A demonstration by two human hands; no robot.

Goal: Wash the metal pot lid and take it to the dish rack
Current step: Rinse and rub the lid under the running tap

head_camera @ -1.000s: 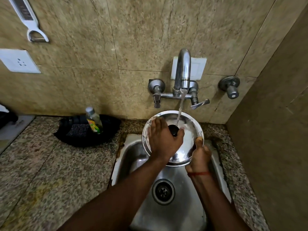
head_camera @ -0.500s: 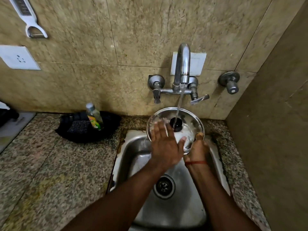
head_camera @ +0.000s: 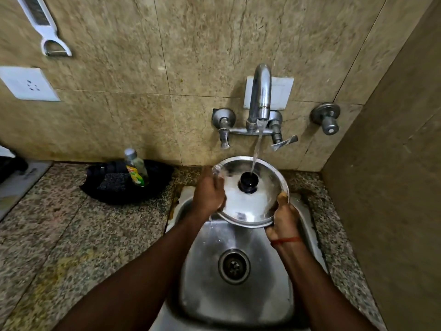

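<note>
Granite counter (head_camera: 71, 235), steel sink (head_camera: 238, 295), beige tiled wall (head_camera: 191, 56), running tap (head_camera: 261, 101)

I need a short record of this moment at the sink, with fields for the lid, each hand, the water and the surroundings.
lid: metal pot lid with black knob, held above the sink
left hand: left hand on the lid's left edge
right hand: right hand gripping the lid's right rim
water: running from the tap onto the knob
counter: soap bottle in a black tray
</note>
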